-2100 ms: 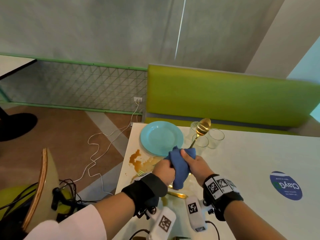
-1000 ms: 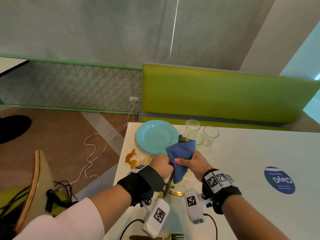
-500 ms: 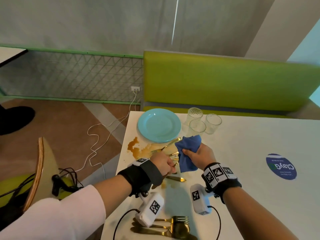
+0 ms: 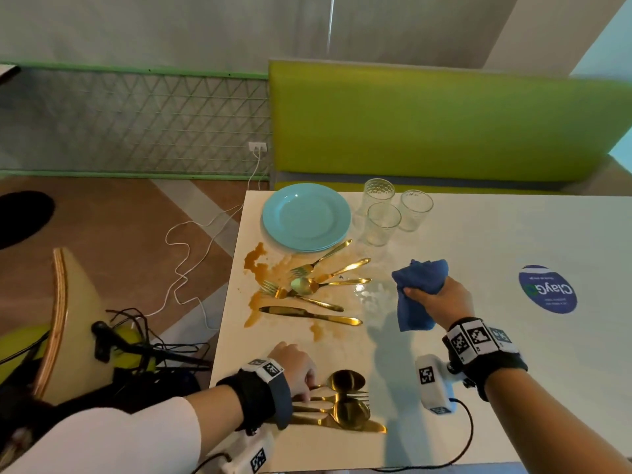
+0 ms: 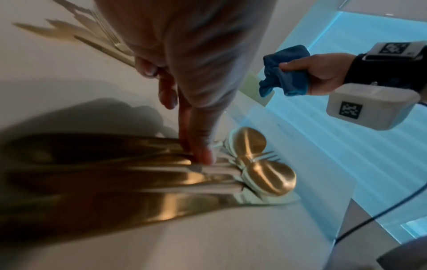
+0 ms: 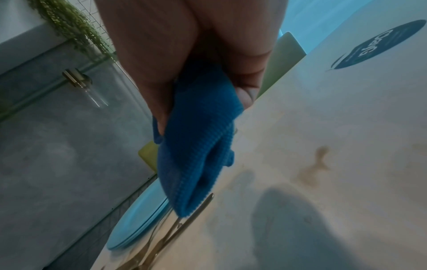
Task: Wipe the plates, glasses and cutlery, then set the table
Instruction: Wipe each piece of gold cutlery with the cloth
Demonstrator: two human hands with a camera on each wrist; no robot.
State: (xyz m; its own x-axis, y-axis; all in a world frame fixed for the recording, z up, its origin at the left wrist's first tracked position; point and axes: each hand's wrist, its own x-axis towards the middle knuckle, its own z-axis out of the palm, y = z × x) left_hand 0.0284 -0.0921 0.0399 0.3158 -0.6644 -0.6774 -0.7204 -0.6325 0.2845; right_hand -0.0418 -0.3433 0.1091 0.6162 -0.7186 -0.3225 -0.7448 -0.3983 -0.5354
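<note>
A stack of turquoise plates (image 4: 306, 217) and three glasses (image 4: 383, 220) stand at the far left of the white table (image 4: 478, 388). Several gold forks, spoons and a knife (image 4: 307, 314) lie in a brown spill (image 4: 256, 258) in front of them. Near the front edge lies a second group of gold cutlery (image 4: 345, 405). My left hand (image 4: 297, 374) rests straight fingertips (image 5: 198, 153) on the handle of its top spoon (image 4: 345, 379). My right hand (image 4: 434, 295) grips a bunched blue cloth (image 4: 417, 282), held above the table to the right of the spill.
A green bench (image 4: 444, 124) runs behind the table. A round blue sticker (image 4: 547, 292) sits on the right part of the table. A wooden chair (image 4: 58, 319) and tangled cables (image 4: 147, 347) are on the floor at the left. Wet patches (image 4: 369, 295) glisten beside the cloth.
Earlier both hands rubbed a gold spoon with the cloth. My left hand has since carried it down to the near group, and my right hand moved right with the cloth.
</note>
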